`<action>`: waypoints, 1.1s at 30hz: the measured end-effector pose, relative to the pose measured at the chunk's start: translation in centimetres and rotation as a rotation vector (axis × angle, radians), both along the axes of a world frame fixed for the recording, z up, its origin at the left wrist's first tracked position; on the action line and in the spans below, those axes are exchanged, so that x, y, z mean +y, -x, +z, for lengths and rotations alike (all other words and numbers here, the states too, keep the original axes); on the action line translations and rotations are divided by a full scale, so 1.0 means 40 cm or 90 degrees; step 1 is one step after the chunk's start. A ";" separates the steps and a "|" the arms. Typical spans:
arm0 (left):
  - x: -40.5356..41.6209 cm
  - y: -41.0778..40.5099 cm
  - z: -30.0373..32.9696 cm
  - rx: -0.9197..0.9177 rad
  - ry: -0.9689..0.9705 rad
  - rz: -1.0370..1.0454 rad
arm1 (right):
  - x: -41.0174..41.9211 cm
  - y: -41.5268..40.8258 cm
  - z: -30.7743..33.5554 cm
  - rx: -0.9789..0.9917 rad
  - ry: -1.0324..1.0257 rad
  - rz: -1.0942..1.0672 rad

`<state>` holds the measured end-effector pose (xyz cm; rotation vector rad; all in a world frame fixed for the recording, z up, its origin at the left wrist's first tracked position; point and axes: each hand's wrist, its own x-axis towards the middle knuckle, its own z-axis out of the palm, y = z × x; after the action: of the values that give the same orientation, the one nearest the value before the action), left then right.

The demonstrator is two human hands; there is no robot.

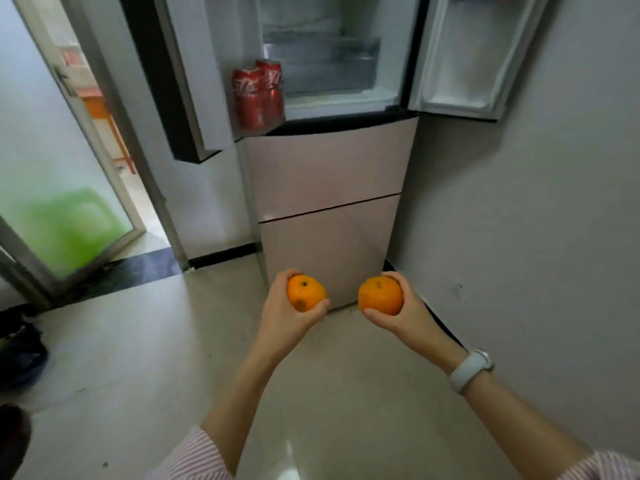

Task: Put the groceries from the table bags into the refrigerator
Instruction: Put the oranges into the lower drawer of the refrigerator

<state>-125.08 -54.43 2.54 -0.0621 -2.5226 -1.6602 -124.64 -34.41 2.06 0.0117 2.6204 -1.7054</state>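
Two oranges are held in front of the refrigerator (329,174), whose upper doors are open: one orange (305,293) is gripped by the curled fingers of the left hand (289,315), the other orange (380,295) by the right hand (401,311). Two red cans (258,93) are seen in the left door's shelf.

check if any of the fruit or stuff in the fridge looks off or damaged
The orange in the left hand has a dark brownish blemish low on its peel, possibly a bruise. The orange in the right hand and the two red cans in the left door shelf look fine.
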 end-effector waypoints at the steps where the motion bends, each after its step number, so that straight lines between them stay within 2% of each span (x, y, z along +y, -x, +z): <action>1: 0.034 0.054 0.013 0.011 0.002 -0.016 | 0.034 0.040 0.017 0.010 0.002 -0.007; 10: 0.213 0.570 0.146 0.111 0.036 -0.078 | 0.205 0.489 0.142 0.096 0.024 -0.034; 17: 0.273 1.028 0.276 0.184 -0.023 -0.059 | 0.259 0.947 0.260 0.146 0.036 -0.032; 22: 0.313 1.292 0.346 0.216 -0.043 0.007 | 0.300 1.213 0.326 0.180 0.069 -0.027; 28: 0.294 1.517 0.370 0.222 -0.042 0.094 | 0.291 1.497 0.369 0.193 0.073 0.039; 33: 0.251 1.691 0.457 0.293 -0.004 0.232 | 0.225 1.783 0.493 0.285 0.056 0.113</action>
<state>-192.72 -44.39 20.83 0.0145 -2.0403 -1.3299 -195.95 -25.41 21.78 -0.6564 2.7173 -1.9419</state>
